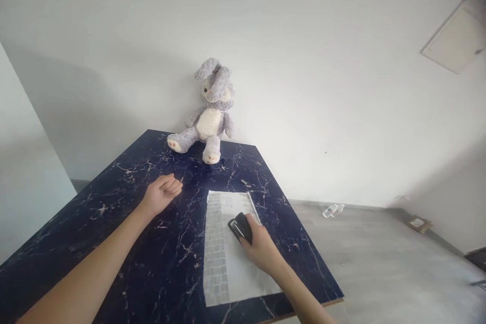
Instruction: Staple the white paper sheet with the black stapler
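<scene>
Though seemingly empty, left hand (162,195) fist-like over marbled table (152,258), right hand (261,245) snug about black stapler (245,229), grey floor (364,248) alongside.

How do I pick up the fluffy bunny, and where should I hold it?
Probably best around its middle, at the sides of the cream tummy, reaching from the front. The bunny sits upright with its back towards the wall, so there seems little room behind. Its tummy faces out above spread legs. I'd skip the ears, which look floppy.

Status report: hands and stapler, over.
Right hand gripping black stapler over paper sheet. Left hand curled, left of sheet. Plush rabbit beyond, off the sheet.
</scene>
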The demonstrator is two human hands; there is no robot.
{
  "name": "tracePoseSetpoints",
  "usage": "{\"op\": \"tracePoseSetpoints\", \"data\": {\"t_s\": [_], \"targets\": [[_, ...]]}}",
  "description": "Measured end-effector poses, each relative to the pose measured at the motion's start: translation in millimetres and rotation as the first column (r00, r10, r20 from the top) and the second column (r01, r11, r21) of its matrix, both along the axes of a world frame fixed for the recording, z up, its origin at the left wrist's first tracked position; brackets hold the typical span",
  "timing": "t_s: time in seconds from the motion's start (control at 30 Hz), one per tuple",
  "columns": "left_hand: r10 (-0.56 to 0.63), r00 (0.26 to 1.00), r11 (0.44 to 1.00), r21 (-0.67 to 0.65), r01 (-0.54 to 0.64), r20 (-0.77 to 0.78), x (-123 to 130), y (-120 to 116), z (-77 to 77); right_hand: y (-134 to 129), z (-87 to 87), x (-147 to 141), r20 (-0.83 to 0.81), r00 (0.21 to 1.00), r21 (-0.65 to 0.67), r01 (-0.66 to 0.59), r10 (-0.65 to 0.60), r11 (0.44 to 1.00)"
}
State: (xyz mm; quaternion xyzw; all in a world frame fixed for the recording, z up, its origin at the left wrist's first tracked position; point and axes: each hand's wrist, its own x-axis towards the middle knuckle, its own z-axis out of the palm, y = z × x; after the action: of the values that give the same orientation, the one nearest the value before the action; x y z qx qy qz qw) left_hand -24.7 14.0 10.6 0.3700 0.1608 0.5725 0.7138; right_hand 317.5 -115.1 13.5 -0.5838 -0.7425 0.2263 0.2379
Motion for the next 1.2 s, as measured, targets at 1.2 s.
{"op": "tracePoseSetpoints", "data": {"t_s": [1.2], "targets": [[0.67,0.587,0.491,0.322,-0.809,0.455,-150,-32,18.6,168,-32.9,-284,0.309,0.904,0.06,-0.328,0.295,0.943]]}}
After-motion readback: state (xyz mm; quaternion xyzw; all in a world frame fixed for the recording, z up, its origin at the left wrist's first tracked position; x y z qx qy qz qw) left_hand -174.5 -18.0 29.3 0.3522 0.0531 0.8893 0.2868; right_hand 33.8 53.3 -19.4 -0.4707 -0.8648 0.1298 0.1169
